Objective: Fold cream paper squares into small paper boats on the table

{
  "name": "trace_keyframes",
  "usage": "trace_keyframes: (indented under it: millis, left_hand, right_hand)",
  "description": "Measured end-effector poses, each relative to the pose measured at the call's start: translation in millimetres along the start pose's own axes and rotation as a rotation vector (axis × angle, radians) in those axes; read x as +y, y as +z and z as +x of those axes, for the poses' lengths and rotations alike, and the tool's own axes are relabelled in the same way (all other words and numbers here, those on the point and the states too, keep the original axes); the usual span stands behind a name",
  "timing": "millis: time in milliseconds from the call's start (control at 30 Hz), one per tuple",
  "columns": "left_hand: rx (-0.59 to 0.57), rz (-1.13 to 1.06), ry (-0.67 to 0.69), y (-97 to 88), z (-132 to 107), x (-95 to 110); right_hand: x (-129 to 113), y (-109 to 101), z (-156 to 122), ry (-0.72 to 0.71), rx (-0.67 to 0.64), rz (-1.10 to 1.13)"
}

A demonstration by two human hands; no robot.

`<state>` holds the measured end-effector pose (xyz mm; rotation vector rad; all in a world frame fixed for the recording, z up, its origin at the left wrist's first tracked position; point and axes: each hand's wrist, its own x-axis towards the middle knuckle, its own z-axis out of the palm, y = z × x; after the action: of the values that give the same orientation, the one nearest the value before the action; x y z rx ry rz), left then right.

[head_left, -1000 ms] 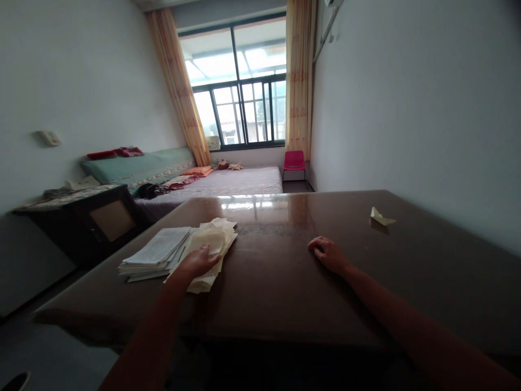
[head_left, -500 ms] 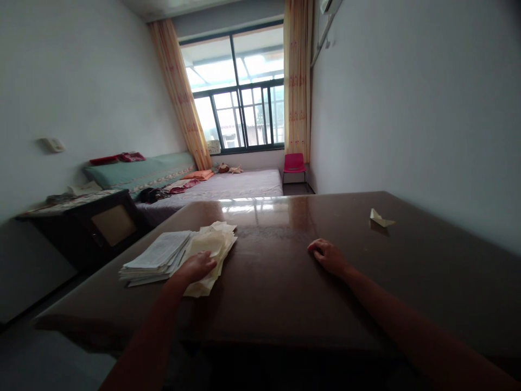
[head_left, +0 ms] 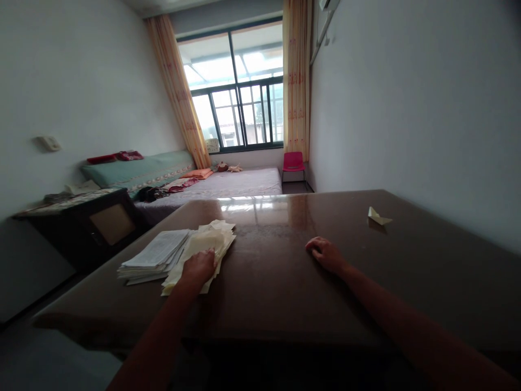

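Observation:
My left hand [head_left: 199, 266] lies over a loose pile of cream paper [head_left: 209, 240] on the left of the brown table [head_left: 268, 298]. Its fingers are curled on a sheet there, and the fingertips are partly hidden. One sheet sticks out below the pile, under my wrist. Against the pile's left side sits a stack of white printed papers [head_left: 157, 251]. On the bare tabletop to the right rests my right hand [head_left: 328, 254], fingers curled in and nothing visible in them. Farther right stands a small folded paper boat [head_left: 378, 217].
Beyond the table is a bed [head_left: 240, 182] with folded cloths and soft toys. A dark cabinet [head_left: 101, 222] stands to the left, and a pink chair [head_left: 293, 162] by the window [head_left: 240, 87]. A white wall [head_left: 427, 119] runs along the right side.
My left hand has moved slightly and turned on the cream pile, and a sheet now reaches farther left beneath it. My right hand stays put; the view has shifted a little.

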<state>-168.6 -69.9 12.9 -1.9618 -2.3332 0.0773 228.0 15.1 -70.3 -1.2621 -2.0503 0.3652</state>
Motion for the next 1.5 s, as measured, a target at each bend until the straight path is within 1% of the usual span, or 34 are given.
trace_keyframes:
  millis: [167,300,333,367,433,467,533,600,633,667,733,767,833,867,900,933,1000,1033,1100,1133,1200,1267,1367,1433,1500]
  left_hand:
    - [0.026,0.014,-0.013,-11.0,-1.3,1.9]
    - [0.063,0.025,-0.048,-19.3,-6.6,-3.7]
    - [0.101,0.028,-0.066,-22.9,-8.6,-5.6]
    - [0.163,0.028,-0.078,-27.5,-10.8,-6.9]
    - [0.354,0.013,-0.068,-39.1,-15.3,-6.0]
    - [0.461,-0.006,-0.029,-45.5,-17.4,-2.8]
    - [0.631,-0.071,0.095,-56.6,-20.5,11.1]
    - [0.756,-0.178,0.262,-61.8,-21.4,34.8]
    - [0.805,-0.239,0.357,-61.4,-20.9,49.4]
    - [0.839,-0.288,0.454,-59.1,-19.7,64.9]
    - [0.864,-0.338,0.679,-50.1,-14.8,95.9]
    - [0.849,-0.334,0.787,-44.5,-11.2,109.9]
    - [0.84,-0.312,0.951,-34.0,-1.6,132.6]
    - [0.845,-0.317,1.002,-29.6,4.1,140.9]
    - [0.851,-0.34,1.025,-25.8,10.2,147.2]
    - [0.86,-0.378,1.027,-22.5,16.4,151.7]
    - [0.885,-0.475,0.978,-16.5,28.5,156.5]
    - [0.897,-0.516,0.943,-13.3,33.7,157.3]
    - [0.886,-0.547,0.917,-5.8,42.0,157.0]
    - [0.867,-0.539,0.932,-1.5,44.7,156.2]
    - [0.794,-0.49,1.001,7.1,47.3,153.5]
    - [0.662,-0.417,1.074,14.3,46.7,150.0]
    - [0.39,-0.359,1.137,19.2,42.2,144.4]
    - [0.225,-0.392,1.155,18.4,39.1,140.4]
    - [0.099,-0.445,1.144,15.6,37.0,136.3]
  right_hand:
    - [2.1,1.1,0.0,-0.004,-0.003,-0.007]
    - [1.9,1.0,-0.3,0.003,-0.006,-0.009]
    - [1.1,0.6,-0.5,0.004,-0.006,-0.008]
    - [0.0,0.1,-0.7,0.004,-0.005,-0.008]
    - [-3.1,-1.0,-1.6,-0.004,-0.002,-0.01]
    - [-4.8,-1.3,-2.1,-0.008,0.003,-0.011]
    - [-7.0,-1.1,-3.3,0.0,0.021,-0.005]
    - [-6.7,0.1,-4.1,0.035,0.041,0.032]
    - [-5.4,0.7,-4.2,0.06,0.045,0.068]
    - [-3.4,0.9,-3.9,0.083,0.037,0.11]
    - [1.1,-1.3,-1.7,0.115,-0.024,0.194]
    - [2.7,-4.1,0.4,0.119,-0.079,0.233]
    - [2.5,-12.5,6.7,0.094,-0.191,0.299]
    - [0.0,-17.7,10.8,0.054,-0.225,0.316]
    - [-4.1,-22.8,15.3,-0.005,-0.234,0.315]
    - [-9.7,-27.3,19.9,-0.085,-0.213,0.286]
    - [-23.2,-33.3,27.8,-0.258,-0.118,0.146]
    - [-29.9,-34.3,30.5,-0.31,-0.055,0.069]
    - [-40.4,-33.0,32.1,-0.349,0.061,-0.072]
    - [-43.3,-31.3,31.2,-0.361,0.088,-0.135]
    - [-44.3,-27.3,26.6,-0.387,0.083,-0.235]
    - [-40.5,-24.2,20.7,-0.424,0.008,-0.274]
    - [-32.8,-22.7,13.6,-0.5,-0.188,-0.197]
    - [-29.7,-23.9,11.1,-0.522,-0.305,-0.111]
    - [-28.4,-26.6,10.5,-0.49,-0.382,-0.036]
